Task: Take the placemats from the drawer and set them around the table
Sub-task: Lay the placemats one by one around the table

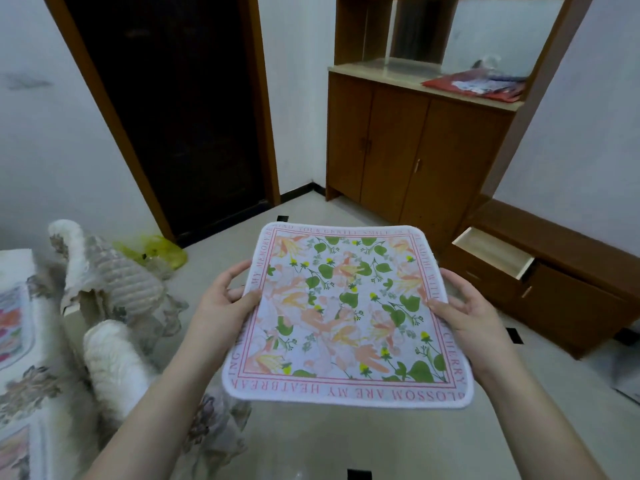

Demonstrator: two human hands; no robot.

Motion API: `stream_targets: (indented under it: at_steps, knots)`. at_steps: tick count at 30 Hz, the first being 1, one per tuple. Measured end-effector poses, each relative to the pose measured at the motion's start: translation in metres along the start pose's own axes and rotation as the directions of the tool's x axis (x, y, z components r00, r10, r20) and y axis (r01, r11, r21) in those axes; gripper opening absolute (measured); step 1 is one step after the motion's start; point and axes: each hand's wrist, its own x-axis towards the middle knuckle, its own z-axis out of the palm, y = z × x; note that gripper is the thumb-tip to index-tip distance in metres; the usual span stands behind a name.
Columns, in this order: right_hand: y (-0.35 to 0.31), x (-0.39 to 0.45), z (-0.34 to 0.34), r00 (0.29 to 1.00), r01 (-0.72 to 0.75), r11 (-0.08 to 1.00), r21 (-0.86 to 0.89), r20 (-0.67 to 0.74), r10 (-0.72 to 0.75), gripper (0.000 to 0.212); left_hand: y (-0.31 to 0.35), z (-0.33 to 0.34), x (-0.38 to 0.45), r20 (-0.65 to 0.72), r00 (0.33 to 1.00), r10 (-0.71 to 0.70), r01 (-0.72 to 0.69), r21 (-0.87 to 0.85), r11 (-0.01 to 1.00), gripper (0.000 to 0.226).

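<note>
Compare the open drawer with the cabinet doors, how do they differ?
The drawer is pulled out, showing a pale inside; the cabinet doors are shut, all dark brown. The drawer sits in the low unit on the right; the doors stand taller, further back. Both belong to brown wooden furniture.

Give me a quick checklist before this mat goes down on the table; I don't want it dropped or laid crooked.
1. Both hands on the floral placemat: ok, left hand and right hand grip opposite edges.
2. Mat held flat, printed side up: ok.
3. Drawer shut: not ok, it stands open.
4. Free spot on the table: cannot tell, only its edge shows.
5. Chairs clear of the way: cannot tell.
</note>
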Motion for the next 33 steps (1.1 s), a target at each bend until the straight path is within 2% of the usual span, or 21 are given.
stream_targets:
  at_steps: [7, 12, 24, 33]
  knots:
    - [-0.029, 0.104, 0.003, 0.993, -0.012, 0.998, -0.063, 0.117, 0.019, 0.053, 0.023, 0.029, 0.063, -0.133, 0.991, 0.0, 0.0, -0.002, 1.0, 0.046]
    - [-0.036, 0.165, 0.036, 0.982, -0.013, 0.997, -0.074, 0.189, 0.027, 0.053, 0.03, 0.015, 0.104, -0.212, 0.977, -0.03, 0.03, -0.003, 1.0, 0.044]
    - [-0.055, 0.322, 0.191, 0.941, -0.008, 0.986, -0.169, 0.332, 0.064, 0.053, 0.024, -0.081, 0.242, -0.328, 0.942, -0.076, 0.044, -0.103, 0.994, 0.042]
    - [-0.077, 0.405, 0.295, 0.923, 0.016, 0.983, -0.182, 0.381, 0.055, 0.051, 0.025, -0.151, 0.342, -0.426, 0.902, -0.074, 0.007, -0.156, 0.988, 0.046]
